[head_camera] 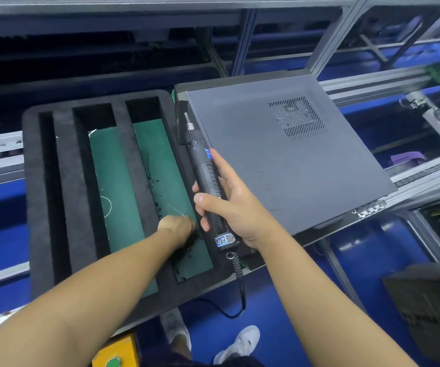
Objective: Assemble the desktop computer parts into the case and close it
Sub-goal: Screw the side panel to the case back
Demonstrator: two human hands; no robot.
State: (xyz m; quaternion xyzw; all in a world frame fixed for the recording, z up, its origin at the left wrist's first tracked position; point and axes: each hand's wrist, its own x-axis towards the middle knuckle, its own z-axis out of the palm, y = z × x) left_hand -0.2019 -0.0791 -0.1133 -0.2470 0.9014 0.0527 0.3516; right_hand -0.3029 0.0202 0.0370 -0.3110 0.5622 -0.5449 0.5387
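Both arms [86,295] reach forward. Right hand [230,207] grips the electric screwdriver [209,176] beside the computer case [279,160]; left hand [178,229] curls among screws [158,205], grasp unclear.

Above the computer case [279,160] the way down was unobstructed. The electric screwdriver [205,176], held by the right hand [237,207], blocked the narrow gap between case and foam tray [68,168] on the left. The left hand [178,226] filled the near end of the tray's rightmost slot; slots further left stood free.
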